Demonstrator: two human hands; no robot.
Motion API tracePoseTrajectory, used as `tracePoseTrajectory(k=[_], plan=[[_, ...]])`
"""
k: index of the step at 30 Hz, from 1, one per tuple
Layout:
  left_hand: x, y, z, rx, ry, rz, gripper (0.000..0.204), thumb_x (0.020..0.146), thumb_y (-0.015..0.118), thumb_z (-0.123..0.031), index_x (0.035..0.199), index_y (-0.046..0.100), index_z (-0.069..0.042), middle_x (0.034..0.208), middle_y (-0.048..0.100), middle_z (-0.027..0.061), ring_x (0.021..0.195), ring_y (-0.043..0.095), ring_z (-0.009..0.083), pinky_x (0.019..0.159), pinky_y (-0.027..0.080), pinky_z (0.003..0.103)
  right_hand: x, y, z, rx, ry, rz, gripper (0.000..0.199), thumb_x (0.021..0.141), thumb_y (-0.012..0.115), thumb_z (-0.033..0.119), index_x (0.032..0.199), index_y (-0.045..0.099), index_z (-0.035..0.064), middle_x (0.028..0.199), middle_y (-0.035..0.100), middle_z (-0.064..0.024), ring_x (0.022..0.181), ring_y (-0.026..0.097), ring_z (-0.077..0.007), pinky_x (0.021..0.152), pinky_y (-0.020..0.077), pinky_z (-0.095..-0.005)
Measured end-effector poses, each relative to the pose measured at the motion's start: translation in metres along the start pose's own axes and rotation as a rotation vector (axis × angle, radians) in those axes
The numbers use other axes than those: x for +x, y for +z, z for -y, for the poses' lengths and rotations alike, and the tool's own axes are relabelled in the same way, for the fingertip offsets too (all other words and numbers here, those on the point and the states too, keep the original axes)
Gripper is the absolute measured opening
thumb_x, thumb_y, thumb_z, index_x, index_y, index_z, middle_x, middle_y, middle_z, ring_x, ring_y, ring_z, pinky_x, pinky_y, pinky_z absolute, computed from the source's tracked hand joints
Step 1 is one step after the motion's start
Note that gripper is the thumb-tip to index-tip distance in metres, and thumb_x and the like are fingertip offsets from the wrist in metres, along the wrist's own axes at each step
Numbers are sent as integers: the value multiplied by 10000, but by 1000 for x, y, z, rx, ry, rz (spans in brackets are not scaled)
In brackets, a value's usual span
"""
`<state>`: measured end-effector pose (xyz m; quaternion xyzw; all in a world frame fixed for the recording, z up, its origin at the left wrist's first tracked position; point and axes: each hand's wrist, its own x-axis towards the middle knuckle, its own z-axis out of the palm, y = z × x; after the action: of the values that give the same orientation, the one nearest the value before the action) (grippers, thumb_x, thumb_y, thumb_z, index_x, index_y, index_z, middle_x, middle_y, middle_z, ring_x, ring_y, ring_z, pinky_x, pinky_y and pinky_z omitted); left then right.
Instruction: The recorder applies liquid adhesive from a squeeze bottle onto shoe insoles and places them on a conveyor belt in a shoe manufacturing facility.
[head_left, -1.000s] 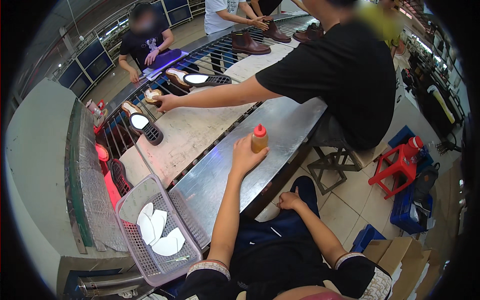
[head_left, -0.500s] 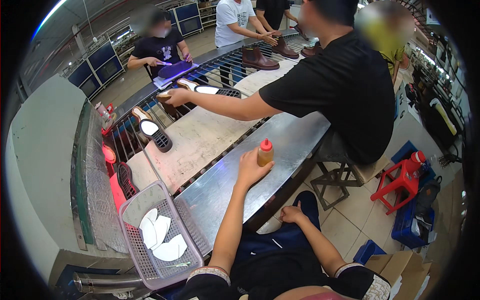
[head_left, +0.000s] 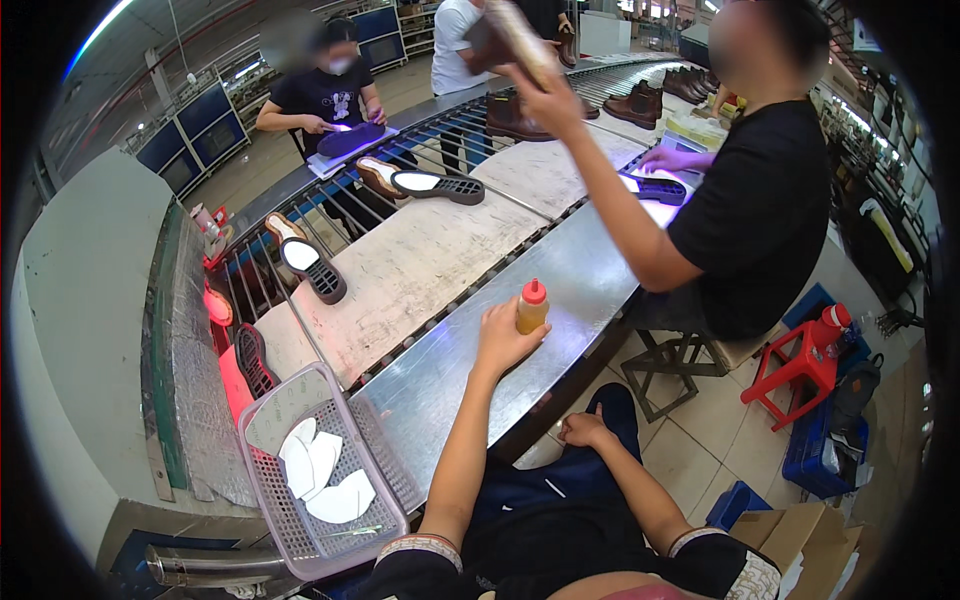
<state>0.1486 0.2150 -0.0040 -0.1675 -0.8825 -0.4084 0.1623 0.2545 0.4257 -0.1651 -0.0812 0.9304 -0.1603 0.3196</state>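
My left hand (head_left: pixel 508 340) is wrapped round a squeeze bottle (head_left: pixel 531 308) with a red cap and a yellowish body. The bottle stands upright on the metal table edge (head_left: pixel 430 375). Lower down, my right hand (head_left: pixel 583 430) rests on my thigh, its fingers curled in and nothing visible in them. Beyond the bottle, a black-and-white sole (head_left: pixel 312 270) lies on the belt beside a shoe upper (head_left: pixel 285 228). Farther along is another sole (head_left: pixel 438 187) next to a brown upper (head_left: pixel 380 178).
A grey plastic basket (head_left: pixel 322 465) with white insole pieces stands at my left. One black sole (head_left: pixel 256 362) lies near the machine opening (head_left: pixel 218 308). A seated co-worker (head_left: pixel 760 200) lifts a brown boot; another (head_left: pixel 330 105) works across the roller conveyor. Red stool (head_left: pixel 795 370) at right.
The co-worker at right has drawn back from the belt and raised a boot in one hand, uncovering a lit sole on the table. My hands have stayed almost still.
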Motion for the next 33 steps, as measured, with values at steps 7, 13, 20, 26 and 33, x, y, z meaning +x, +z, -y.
tracePoseTrajectory(k=[7,13,20,26,33], plan=[[-3,-3,2,-23,12,-12,538,736,762,-406,1152,617,-97,1033,681,135,1014,601,341,989,377,442,1,2,1,1,-5,-4,331,847,606,410,969,729,127,1066,707,-163,1131,624,-340,1115,47,-715],[-3,-1,7,-42,18,-29,551,713,799,-426,1129,638,-102,1006,690,123,969,613,325,950,406,433,3,5,2,13,3,-21,357,866,613,447,978,731,129,1069,706,-157,1144,617,-332,1113,43,-715],[-2,2,15,-29,45,-63,542,682,845,-416,1067,662,-81,961,701,117,880,629,318,817,482,418,7,7,1,-26,17,-3,379,879,605,466,1008,732,133,1078,705,-153,1159,608,-333,1110,45,-718],[-2,2,19,-31,49,-69,532,679,851,-409,1055,661,-83,954,701,114,875,629,323,810,481,423,8,8,2,-35,15,4,392,888,587,473,1019,730,132,1092,703,-150,1161,608,-328,1112,50,-715],[-4,-1,18,-47,34,-60,528,678,853,-406,1052,661,-86,962,699,116,885,626,325,814,479,426,5,6,7,-17,14,6,394,899,572,472,1030,721,131,1101,702,-148,1164,608,-321,1112,49,-714]])
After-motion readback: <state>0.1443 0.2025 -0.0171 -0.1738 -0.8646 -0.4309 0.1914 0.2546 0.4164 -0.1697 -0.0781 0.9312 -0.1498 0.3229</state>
